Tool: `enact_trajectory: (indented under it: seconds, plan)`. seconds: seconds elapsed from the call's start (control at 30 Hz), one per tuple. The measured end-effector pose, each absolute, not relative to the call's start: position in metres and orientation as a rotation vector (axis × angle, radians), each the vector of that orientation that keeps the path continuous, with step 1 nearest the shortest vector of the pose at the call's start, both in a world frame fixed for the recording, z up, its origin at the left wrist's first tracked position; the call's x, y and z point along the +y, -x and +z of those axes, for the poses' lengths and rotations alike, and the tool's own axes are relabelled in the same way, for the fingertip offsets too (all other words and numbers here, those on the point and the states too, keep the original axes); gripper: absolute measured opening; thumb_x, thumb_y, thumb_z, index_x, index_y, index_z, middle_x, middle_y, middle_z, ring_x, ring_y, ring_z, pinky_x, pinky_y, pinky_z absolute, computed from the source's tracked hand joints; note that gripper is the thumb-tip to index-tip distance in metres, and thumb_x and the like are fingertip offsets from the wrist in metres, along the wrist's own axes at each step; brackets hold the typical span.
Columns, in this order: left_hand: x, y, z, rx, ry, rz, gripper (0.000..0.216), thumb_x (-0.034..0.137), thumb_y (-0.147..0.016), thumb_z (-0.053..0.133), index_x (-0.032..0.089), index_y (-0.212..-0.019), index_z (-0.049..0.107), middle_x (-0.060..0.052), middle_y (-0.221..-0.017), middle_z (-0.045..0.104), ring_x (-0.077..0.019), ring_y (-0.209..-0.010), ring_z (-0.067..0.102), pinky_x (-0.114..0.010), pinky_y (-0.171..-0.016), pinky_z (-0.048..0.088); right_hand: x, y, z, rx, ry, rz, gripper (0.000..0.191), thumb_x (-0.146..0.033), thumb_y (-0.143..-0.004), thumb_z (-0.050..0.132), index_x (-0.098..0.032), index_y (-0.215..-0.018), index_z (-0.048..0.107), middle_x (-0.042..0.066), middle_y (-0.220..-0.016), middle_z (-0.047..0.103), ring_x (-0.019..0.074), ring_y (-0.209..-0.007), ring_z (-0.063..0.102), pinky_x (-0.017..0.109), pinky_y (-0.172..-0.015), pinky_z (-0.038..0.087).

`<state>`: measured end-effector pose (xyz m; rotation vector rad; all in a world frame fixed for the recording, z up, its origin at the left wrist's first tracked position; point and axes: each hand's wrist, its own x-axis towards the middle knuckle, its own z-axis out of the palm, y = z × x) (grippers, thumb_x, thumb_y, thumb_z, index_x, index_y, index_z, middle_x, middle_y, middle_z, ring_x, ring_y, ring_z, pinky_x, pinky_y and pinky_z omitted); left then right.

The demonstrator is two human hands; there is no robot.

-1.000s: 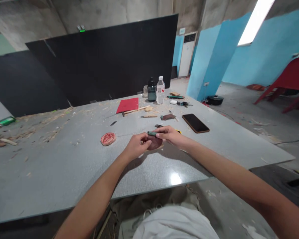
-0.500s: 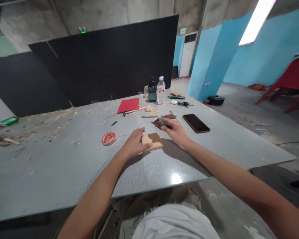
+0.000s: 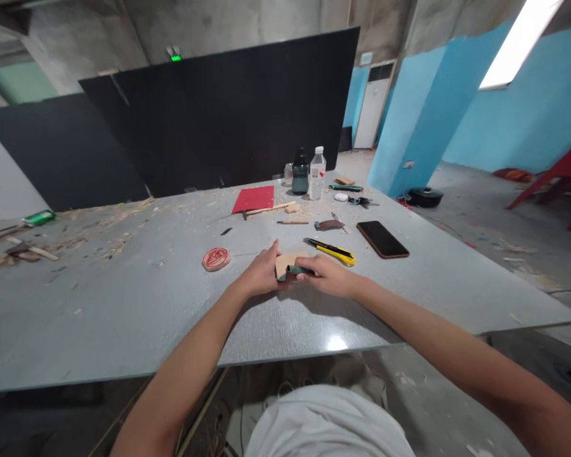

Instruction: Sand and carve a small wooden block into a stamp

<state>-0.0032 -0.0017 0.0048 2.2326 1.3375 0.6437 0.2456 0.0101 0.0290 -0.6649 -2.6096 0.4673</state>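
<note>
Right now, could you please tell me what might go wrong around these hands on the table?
The utility knife lies just beyond the right hand, so a forward slip might knock it. The left hand holds the wooden block close to the green sheet, so that hand could get rubbed.

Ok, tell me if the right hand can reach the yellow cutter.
Probably yes: the yellow cutter lies just beyond the right hand, uncovered, though that hand, holding a curled green sheet, may need freeing first.

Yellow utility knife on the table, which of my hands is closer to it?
Right. Your right hand is just on the near side of the yellow utility knife; your left hand is farther off to its left, at the wooden block.
</note>
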Motion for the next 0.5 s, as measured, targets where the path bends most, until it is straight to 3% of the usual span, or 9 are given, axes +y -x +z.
enact_trajectory:
  seconds: [0.13,0.3,0.5]
  plan:
    - [-0.002,0.005,0.005,1.338,-2.169,0.63,0.144,0.054,-0.071,0.093,0.016,-0.176,0.002,-0.02,-0.154,0.056,-0.0392,-0.142,0.051,-0.053,-0.121,0.041,0.018,-0.252,0.027,-2.349,0.931,0.308,0.03,-0.034,-0.106,0.051,-0.017,-0.121,0.071,0.011,-0.094,0.079,0.0234,-0.078,0.069,0.031,-0.071,0.042]
    - [-0.004,0.006,0.005,1.37,-2.155,0.601,0.146,0.058,-0.074,0.09,0.017,-0.176,-0.006,-0.018,-0.154,0.053,-0.0387,-0.143,0.05,-0.053,-0.122,0.04,0.032,-0.252,0.018,-2.315,1.053,0.207,0.039,-0.026,-0.103,0.055,-0.016,-0.138,0.071,0.017,-0.127,0.079,0.0281,-0.103,0.075,0.034,-0.085,0.05]
    - [-0.003,0.002,0.003,1.36,-2.207,0.637,0.144,0.048,-0.073,0.092,0.017,-0.175,-0.004,-0.017,-0.145,0.06,-0.0366,-0.135,0.056,-0.053,-0.117,0.044,0.018,-0.242,0.02,-2.586,0.703,0.475,0.027,-0.024,-0.101,0.062,-0.02,-0.122,0.079,0.008,-0.099,0.082,0.0205,-0.081,0.071,0.028,-0.074,0.046]
